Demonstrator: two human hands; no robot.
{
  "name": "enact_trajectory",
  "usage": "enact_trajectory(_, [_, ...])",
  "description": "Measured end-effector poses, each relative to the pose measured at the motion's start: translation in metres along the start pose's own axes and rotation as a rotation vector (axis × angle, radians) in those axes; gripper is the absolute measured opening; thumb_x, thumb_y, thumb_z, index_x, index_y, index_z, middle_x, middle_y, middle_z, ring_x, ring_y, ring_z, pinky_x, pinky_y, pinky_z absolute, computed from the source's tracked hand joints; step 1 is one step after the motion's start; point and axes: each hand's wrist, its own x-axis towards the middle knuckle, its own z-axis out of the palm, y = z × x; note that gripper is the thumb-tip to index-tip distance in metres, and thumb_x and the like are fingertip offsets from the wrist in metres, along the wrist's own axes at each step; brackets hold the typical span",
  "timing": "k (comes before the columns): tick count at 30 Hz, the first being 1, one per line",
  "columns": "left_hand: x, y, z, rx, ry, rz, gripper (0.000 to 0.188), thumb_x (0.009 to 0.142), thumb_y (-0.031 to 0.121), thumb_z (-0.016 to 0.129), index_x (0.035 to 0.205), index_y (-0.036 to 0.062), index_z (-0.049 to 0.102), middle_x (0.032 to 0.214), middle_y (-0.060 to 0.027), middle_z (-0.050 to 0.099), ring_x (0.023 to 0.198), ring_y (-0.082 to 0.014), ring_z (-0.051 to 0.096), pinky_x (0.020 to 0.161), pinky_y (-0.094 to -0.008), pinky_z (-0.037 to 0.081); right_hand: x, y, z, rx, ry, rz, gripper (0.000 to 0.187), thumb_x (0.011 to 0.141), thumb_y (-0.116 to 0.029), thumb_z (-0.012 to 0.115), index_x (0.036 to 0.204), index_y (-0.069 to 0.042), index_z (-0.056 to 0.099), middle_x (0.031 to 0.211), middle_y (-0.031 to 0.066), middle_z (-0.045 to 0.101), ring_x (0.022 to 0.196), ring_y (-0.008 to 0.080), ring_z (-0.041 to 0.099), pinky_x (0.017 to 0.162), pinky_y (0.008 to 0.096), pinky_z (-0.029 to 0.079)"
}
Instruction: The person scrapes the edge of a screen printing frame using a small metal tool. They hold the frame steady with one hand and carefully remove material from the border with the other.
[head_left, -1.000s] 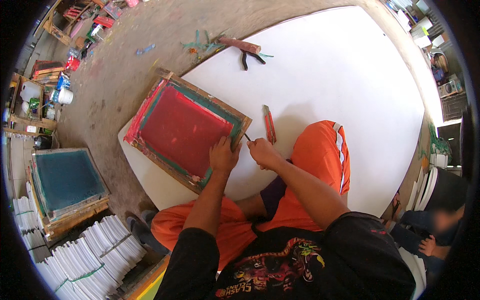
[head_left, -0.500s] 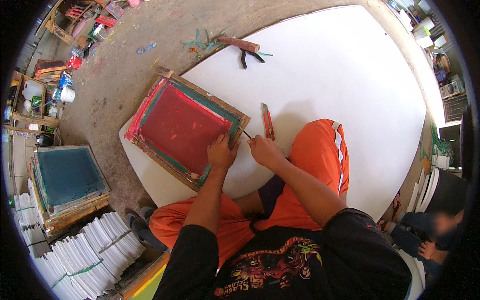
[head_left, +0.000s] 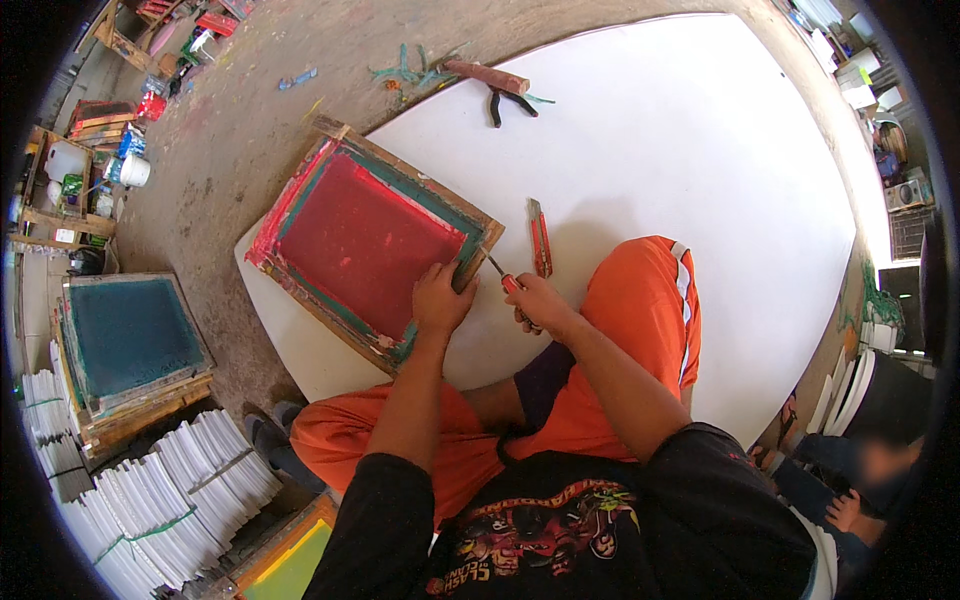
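A wood-framed printing screen with red mesh and green borders lies at an angle in front of me. My left hand is closed on its near right edge, fingers over the wooden bar and mesh. In my right hand is a screwdriver with a red handle, its thin shaft pointing at the frame's right corner. Whether the tip touches the wood is hard to tell. Just beyond that hand, a red utility knife rests on the white board.
Black-handled pliers and a round wooden piece lie at the board's far edge, near green string. More framed screens and bundled white stacks are at left. Another person's hand shows at lower right.
My right hand has drawn back slightly toward me and lower, showing the screwdriver's red handle and more of its shaft. My left hand stays on the frame.
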Motion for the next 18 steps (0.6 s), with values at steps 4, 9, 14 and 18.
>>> enact_trajectory(4, [-0.005,-0.001,-0.010,0.044,-0.053,0.055,0.057,0.092,0.050,0.075,0.129,0.0078,0.070,0.112,-0.0135,0.069,0.103,-0.0362,0.069,0.086,-0.0510,0.055,-0.013,0.016,0.006,-0.467,0.294,-0.380,0.037,0.103,-0.034,0.062,0.126,-0.005,0.063,0.084,0.0235,0.071,0.077,0.0439,0.071,0.071,0.0548,0.056])
enact_trajectory(9, [-0.015,0.003,-0.019,0.088,-0.068,0.025,0.054,0.095,0.051,0.073,0.129,0.0098,0.069,0.108,-0.0123,0.068,0.098,-0.0367,0.070,0.081,-0.0502,0.056,-0.019,0.005,0.018,-0.550,0.370,-0.364,0.037,0.105,-0.035,0.059,0.122,-0.003,0.066,0.096,0.0283,0.073,0.093,0.0515,0.070,0.084,0.0603,0.054])
enact_trajectory(14, [-0.012,0.001,-0.015,0.042,-0.050,0.047,0.048,0.097,0.048,0.072,0.122,0.0069,0.069,0.106,-0.0126,0.067,0.095,-0.0375,0.069,0.079,-0.0507,0.057,-0.030,-0.008,0.023,-0.569,0.382,-0.334,0.037,0.107,-0.035,0.056,0.115,-0.002,0.070,0.095,0.0274,0.073,0.094,0.0496,0.069,0.084,0.0588,0.052])
enact_trajectory(18, [-0.011,-0.002,-0.015,0.045,-0.072,0.086,0.053,0.098,0.044,0.073,0.128,0.0002,0.066,0.105,-0.0208,0.069,0.094,-0.0415,0.071,0.078,-0.0507,0.059,-0.032,-0.015,0.022,-0.632,0.342,-0.286,0.041,0.110,-0.037,0.050,0.121,-0.002,0.070,0.099,0.0289,0.074,0.095,0.0503,0.072,0.086,0.0603,0.055])
